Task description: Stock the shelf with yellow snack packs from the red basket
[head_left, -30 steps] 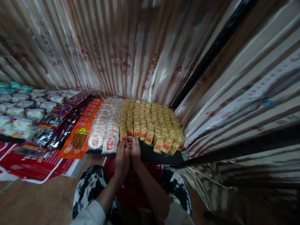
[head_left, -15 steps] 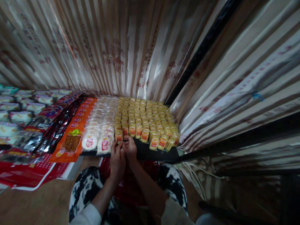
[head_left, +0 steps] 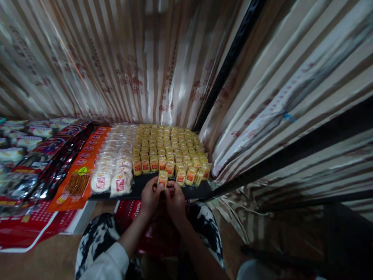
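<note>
Between the fingertips of my left hand (head_left: 150, 196) and my right hand (head_left: 174, 199) stands a small yellow snack packet (head_left: 162, 179) with a red and orange label. Both hands are closed on it, one at each side, over the front of the black shelf (head_left: 193, 192). Just behind it, many matching yellow packets (head_left: 170, 147) stand upright in close rows; a few at the right front lean. To the left of these lie rows of round white wrapped crackers (head_left: 120, 182), with red printing on the front ones.
An orange snack bag (head_left: 75, 181) and dark shiny packages (head_left: 55, 168) lie farther left, beside white wrapped packs (head_left: 8, 155). Striped sheeting (head_left: 140, 65) hangs behind, with a black metal post (head_left: 228, 68) at the right. Below the shelf is a red bag (head_left: 158, 237).
My hands have moved right along the shelf front and a little apart, now with a yellow packet between them. The view has shifted slightly, so the goods appear farther left.
</note>
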The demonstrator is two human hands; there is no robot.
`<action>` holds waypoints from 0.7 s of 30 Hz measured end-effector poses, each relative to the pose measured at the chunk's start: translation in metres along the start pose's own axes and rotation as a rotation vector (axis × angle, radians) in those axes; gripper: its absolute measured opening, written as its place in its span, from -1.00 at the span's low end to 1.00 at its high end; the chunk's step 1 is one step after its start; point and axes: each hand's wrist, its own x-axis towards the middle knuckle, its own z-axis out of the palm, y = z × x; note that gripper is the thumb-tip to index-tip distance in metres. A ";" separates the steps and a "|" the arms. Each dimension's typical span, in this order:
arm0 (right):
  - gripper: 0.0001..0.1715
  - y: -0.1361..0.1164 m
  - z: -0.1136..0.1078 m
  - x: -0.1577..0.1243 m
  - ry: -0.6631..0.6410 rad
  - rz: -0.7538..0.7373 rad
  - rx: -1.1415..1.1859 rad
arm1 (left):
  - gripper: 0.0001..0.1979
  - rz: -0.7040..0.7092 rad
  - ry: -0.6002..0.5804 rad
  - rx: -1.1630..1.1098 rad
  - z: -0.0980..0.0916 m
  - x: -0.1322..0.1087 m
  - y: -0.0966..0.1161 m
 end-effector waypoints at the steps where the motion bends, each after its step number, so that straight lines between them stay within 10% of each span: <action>1: -0.82 0.000 -0.003 0.000 0.017 -0.041 -0.018 | -0.69 0.015 0.004 -0.014 0.004 0.002 0.000; 7: -0.77 0.010 -0.023 -0.005 0.139 -0.252 -0.110 | -0.69 0.055 0.075 -0.073 0.026 0.010 0.005; 21: -0.66 0.035 -0.028 0.002 0.177 -0.189 -0.113 | -0.70 0.154 0.066 0.039 0.047 0.016 0.001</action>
